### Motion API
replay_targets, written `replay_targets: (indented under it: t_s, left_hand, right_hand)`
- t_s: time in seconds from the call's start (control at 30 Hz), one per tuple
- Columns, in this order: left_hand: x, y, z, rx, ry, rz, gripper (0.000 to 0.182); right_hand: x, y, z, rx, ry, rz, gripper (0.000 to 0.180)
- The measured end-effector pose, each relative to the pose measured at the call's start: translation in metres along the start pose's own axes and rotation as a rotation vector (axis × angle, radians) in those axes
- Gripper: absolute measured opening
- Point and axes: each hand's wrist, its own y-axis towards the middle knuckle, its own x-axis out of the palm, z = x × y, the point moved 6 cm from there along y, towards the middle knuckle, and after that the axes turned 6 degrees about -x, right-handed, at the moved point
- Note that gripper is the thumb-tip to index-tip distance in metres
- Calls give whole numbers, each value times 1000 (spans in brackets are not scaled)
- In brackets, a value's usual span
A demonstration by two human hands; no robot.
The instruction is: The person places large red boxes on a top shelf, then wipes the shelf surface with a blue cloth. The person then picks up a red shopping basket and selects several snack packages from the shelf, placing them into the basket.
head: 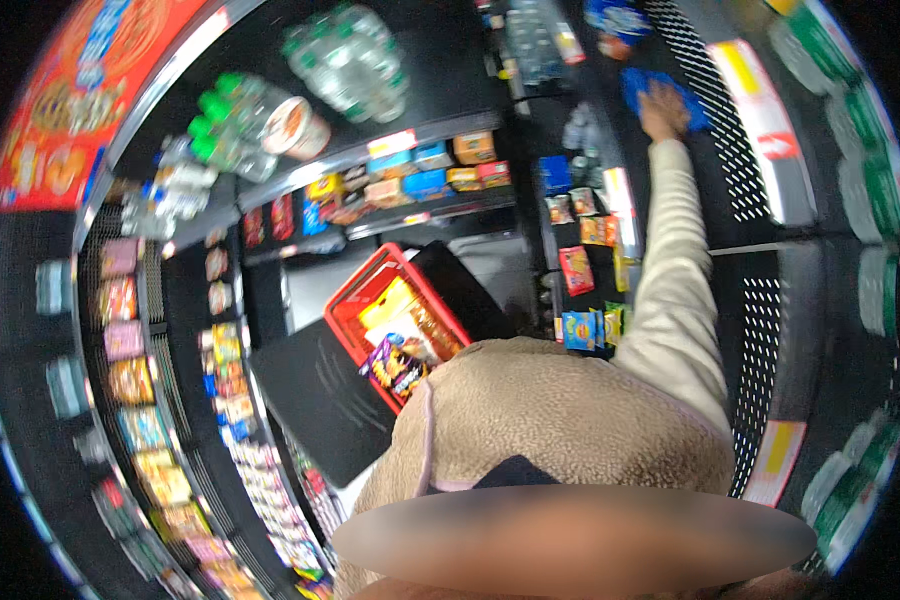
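Note:
My right hand (666, 111) is stretched far out at the upper right, its fingers over a blue item (694, 106) on a dark shelf. Blur leaves it uncertain whether this is a cloth or a soft packet. Just beyond it stands a shiny blue snack bag (621, 16). My left hand is out of view. In front of my body sits a red plastic shopping basket (337, 307). Inside are a yellow packet (387, 301), a purple snack bag (399, 367) and brownish packs (433, 330); my jacket hides its near end.
Shelves curve around me. Plastic bottles (345, 64) and a white tub (296, 127) stand at upper left, above boxed goods (424, 184). Snack bags (581, 330) hang beside my right arm. A perforated shelf panel (754, 360) and green-and-clear packs (877, 172) lie at far right.

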Motion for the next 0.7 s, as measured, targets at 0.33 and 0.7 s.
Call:
replay_targets:
  t_s: [0.33, 0.7]
  left_hand:
    - [-149, -86, 144, 630, 424, 933, 47]
    - [-282, 18, 20, 84, 446, 1027, 73]
  right_hand:
    - [-17, -79, 47, 170, -25, -16, 61]
    - [-73, -249, 100, 245, 32, -97, 66]
